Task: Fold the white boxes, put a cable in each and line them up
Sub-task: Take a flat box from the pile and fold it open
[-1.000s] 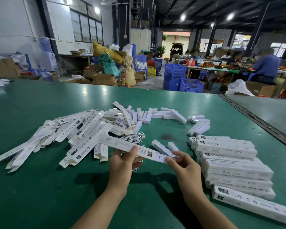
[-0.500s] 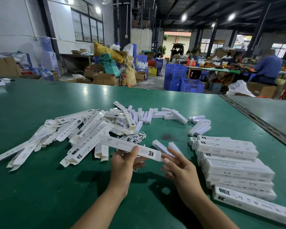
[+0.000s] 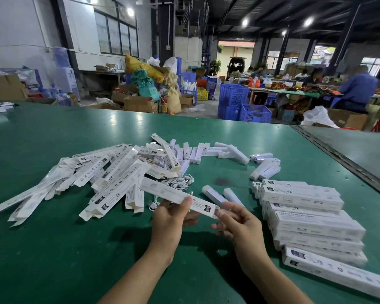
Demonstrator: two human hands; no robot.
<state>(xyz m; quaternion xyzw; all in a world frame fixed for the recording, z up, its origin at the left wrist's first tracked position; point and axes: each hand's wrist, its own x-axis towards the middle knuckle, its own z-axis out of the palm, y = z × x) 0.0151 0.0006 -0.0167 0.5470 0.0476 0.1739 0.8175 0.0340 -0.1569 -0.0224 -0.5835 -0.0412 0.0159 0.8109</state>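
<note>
Left hand (image 3: 169, 222) grips the box (image 3: 162, 190) mid-length above the table (image 3: 53, 249), thumb on top. Right hand (image 3: 241, 224) pinches its end. Its label is unreadable. Flat boxes (image 3: 110, 176) left of the grip show CE and RoHS. Since a second ago the box has barely shifted and the right fingers have resettled.

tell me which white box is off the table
The box held by the left hand, right hand at its end; every other box lies on the table.
</note>
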